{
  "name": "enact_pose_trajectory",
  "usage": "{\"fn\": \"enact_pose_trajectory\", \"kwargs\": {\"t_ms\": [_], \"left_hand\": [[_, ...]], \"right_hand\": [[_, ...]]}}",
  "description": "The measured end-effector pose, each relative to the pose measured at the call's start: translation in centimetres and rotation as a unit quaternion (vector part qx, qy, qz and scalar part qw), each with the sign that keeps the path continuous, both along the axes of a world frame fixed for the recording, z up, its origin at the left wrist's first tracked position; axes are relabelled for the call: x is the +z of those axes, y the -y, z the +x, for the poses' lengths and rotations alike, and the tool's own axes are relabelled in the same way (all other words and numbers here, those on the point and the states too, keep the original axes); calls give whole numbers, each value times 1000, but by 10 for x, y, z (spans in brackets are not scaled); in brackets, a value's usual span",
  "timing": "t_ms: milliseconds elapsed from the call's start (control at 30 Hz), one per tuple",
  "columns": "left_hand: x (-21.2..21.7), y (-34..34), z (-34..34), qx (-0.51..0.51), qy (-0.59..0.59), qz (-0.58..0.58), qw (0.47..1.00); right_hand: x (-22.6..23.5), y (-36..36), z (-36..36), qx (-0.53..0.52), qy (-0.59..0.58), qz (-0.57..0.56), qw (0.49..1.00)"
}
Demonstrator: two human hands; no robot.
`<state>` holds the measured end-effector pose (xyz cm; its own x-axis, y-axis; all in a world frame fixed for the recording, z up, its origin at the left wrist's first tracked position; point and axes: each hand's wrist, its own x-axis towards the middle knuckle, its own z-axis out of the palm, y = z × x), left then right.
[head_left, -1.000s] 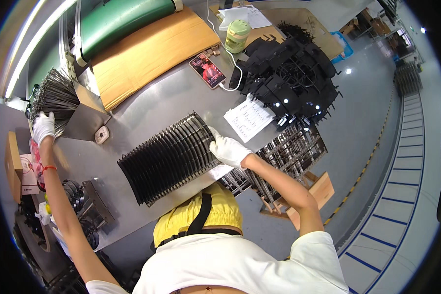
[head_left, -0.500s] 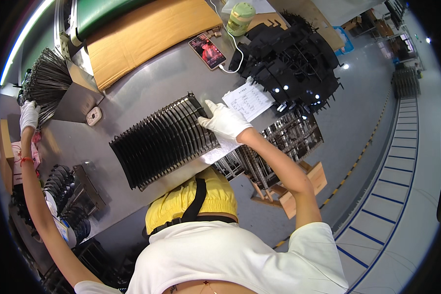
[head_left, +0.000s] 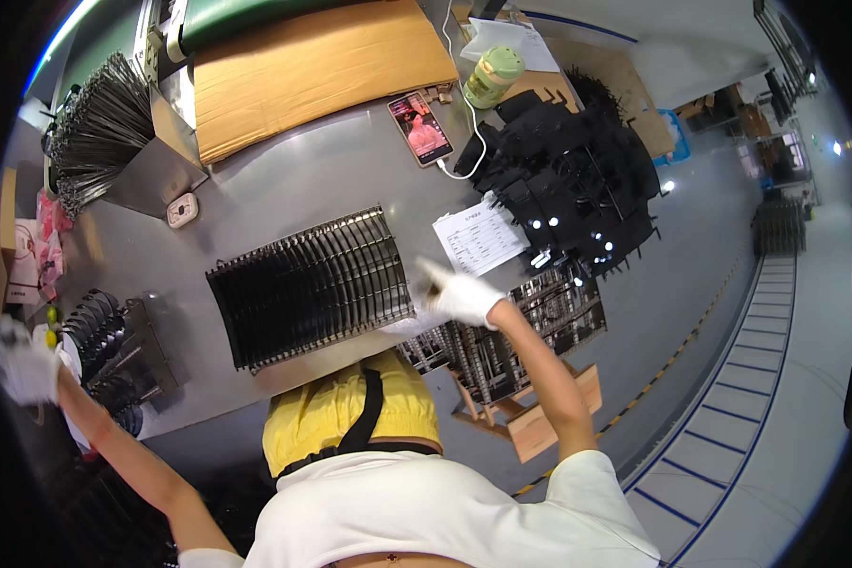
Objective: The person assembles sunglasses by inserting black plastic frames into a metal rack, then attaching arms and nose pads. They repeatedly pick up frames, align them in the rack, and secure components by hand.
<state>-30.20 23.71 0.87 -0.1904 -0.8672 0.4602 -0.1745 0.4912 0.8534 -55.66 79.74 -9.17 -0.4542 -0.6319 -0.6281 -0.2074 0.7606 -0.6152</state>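
Note:
A row of black curved slats [head_left: 308,289], edged with thin metal-looking strips, lies on the grey metal table [head_left: 284,194] in front of me. Just off its right end is my white-gloved right hand [head_left: 464,297], fingers partly stretched out and nothing visible in them. Far to the left, my gloved left hand [head_left: 30,371] is smeared by motion, so its fingers cannot be read. It is beside a stack of black curved parts [head_left: 93,322] at the table's left. A bundle of thin metal rods [head_left: 104,128] fans out of a metal holder [head_left: 161,156] at the back left.
A printed sheet [head_left: 481,237] lies right of the slats, beside a heap of black plastic parts [head_left: 577,175]. Behind are a phone [head_left: 420,128] on a white cable, a green bottle [head_left: 494,78] and a cardboard sheet [head_left: 322,71]. A small white case [head_left: 183,210] sits near the rod holder.
My left hand has left the rod bundle and come down toward the table's near left. My right hand has come off the slats' right end. The view has shifted slightly.

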Motion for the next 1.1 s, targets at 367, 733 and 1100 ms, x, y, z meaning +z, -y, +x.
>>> {"fn": "enact_pose_trajectory", "kwargs": {"t_ms": [367, 733, 1100], "left_hand": [[-132, -185, 104, 129, -28, 256, 958], [-150, -200, 136, 6, -198, 223, 955], [-246, -233, 76, 71, -278, 478, 830]], "right_hand": [[-98, 21, 70, -84, -232, 21, 969], [-78, 56, 62, -67, -210, 120, 968], [31, 167, 122, 204, -416, -283, 840]]}}
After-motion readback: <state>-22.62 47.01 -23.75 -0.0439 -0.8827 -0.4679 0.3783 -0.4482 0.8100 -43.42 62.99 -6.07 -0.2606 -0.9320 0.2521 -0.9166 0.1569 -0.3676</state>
